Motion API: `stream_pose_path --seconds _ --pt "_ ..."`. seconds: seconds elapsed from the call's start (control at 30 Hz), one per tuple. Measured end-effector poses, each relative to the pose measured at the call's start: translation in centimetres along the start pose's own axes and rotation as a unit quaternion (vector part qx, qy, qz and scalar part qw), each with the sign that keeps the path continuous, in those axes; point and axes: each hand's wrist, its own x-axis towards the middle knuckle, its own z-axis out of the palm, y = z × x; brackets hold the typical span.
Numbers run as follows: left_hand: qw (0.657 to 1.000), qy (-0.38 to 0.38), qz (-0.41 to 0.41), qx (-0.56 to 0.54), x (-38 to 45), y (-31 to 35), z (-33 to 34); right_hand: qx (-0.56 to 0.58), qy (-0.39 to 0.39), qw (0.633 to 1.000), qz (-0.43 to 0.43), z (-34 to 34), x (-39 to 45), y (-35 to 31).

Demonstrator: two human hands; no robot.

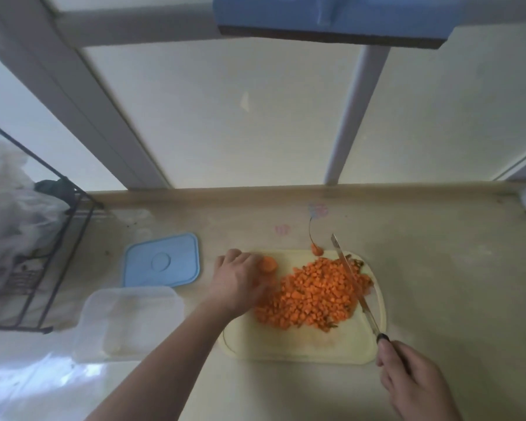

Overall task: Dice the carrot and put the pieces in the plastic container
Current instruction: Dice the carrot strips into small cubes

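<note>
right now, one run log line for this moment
left hand: on carrot stub | right hand: holds knife against diced carrot pile | cutting board | plastic container: empty, open

Dark wire rack [47,238] at left holds crumpled plastic bags [9,214]; beige countertop [438,253].

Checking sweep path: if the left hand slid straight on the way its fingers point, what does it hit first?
The carrot stub, already at the left hand fingertips. Beyond it lies bare board, though depth is unclear.
</note>
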Motion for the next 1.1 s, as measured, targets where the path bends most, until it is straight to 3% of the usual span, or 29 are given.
stream_pose_path --seconds 0.27,0.4,0.53,0.63,0.77,0.97,1.1 --pt "0.994 -0.030 -0.063 0.082 2.3 2.6 0.6 -0.035 -0.016 0.999 -0.014 0.7 -0.4 -1.3" --pt "0.997 -0.004 -0.070 0.032 3.3 3.1 0.4 -0.032 -0.027 0.999 -0.005 0.9 -1.1 -1.7" --pt "0.975 0.102 -0.119 -0.159 0.7 1.4 -1.0 -0.051 -0.076 0.996 0.008 0.8 -1.3 -1.8" --pt "0.953 0.204 -0.102 -0.199 -4.4 -0.2 0.1 -0.056 -0.115 0.991 0.037 1.8 -1.6 -2.1" --pt "0.976 0.164 -0.055 -0.132 -9.4 -1.5 3.1 0.003 -0.156 0.981 0.117 4.5 -2.3 -3.3" --pt "0.997 0.046 0.049 -0.031 -9.6 -1.3 3.2 -0.011 -0.170 0.978 0.117 6.5 -2.1 -5.0" --pt "0.994 0.070 0.080 0.012 -7.7 -1.6 2.6 -0.011 -0.165 0.978 0.129 6.7 -2.7 -5.2"
